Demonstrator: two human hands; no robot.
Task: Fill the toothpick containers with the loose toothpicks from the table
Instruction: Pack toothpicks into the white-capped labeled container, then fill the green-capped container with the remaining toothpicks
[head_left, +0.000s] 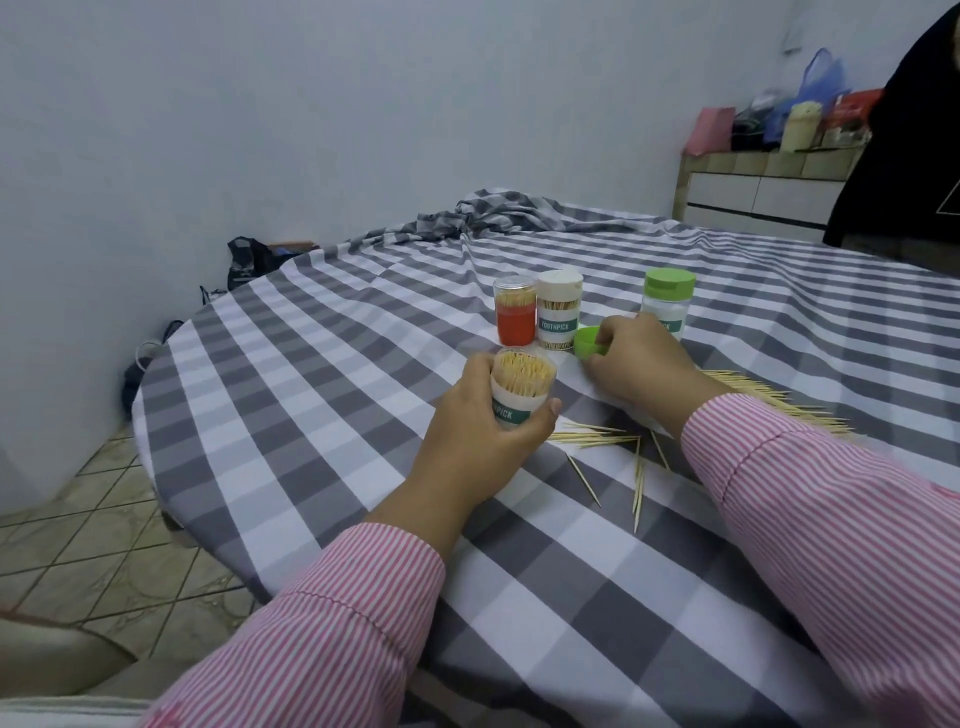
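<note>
My left hand (483, 431) grips an open toothpick container (522, 387) packed with toothpicks, tilted toward me on the checked tablecloth (322, 395). My right hand (641, 358) pinches a loose green lid (589, 343) just right of it. Behind stand three closed containers: a clear one with a red label (515, 312), one with a white cap (559, 309) and one with a green cap (669, 299). Loose toothpicks (602, 441) lie scattered between my wrists, and a larger heap (769, 397) fans out behind my right forearm, partly hidden by it.
The round table's edge (156, 405) drops to a tiled floor on the left. Bunched cloth (514, 213) lies at the table's far side. A person in dark clothing (904, 150) stands at the far right, in front of a low cabinet with bags (763, 171).
</note>
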